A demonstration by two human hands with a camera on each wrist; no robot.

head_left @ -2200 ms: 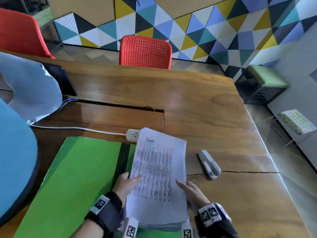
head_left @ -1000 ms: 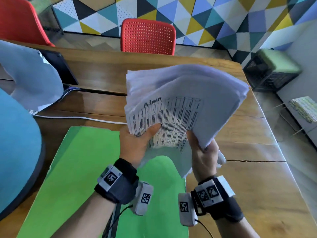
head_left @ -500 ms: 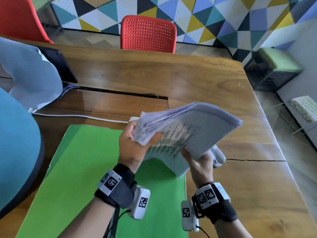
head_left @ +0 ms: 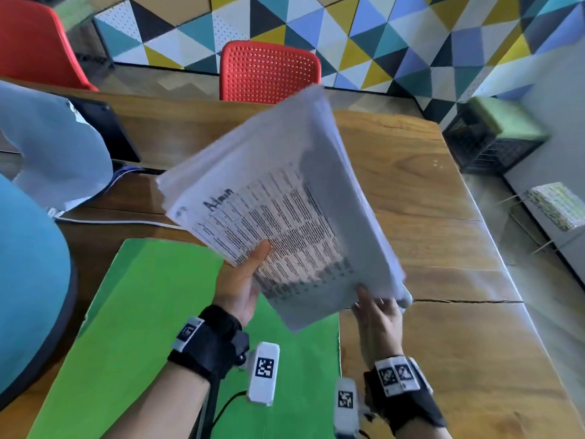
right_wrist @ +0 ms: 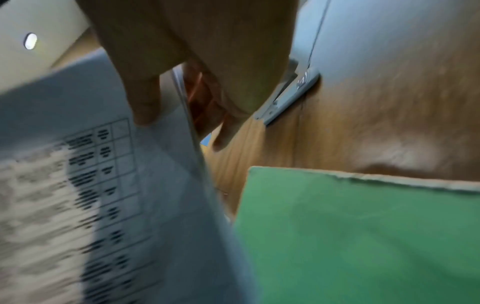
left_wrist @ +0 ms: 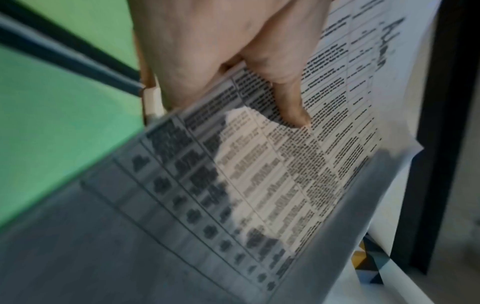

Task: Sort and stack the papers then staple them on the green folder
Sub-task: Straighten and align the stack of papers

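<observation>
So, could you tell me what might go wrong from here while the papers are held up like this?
1. The papers are tilted in the air, their upper edges fanned; loose sheets could slip out of order.
2. The left hand and right hand grip only the lower edges, so the stack might sag or drop.
3. The stapler lies right beneath the right hand; lowering the stack could knock it.

Wooden table (head_left: 411, 191) with a crack along its right part. Two red perforated chairs behind it, one central (head_left: 269, 72), one far left (head_left: 34, 45). Wall of coloured triangles (head_left: 364, 36). Dark tablet (head_left: 109, 128) and white cable (head_left: 120, 221) on the table's left. Black crate with green cushion (head_left: 493, 137) on the floor, right.
</observation>
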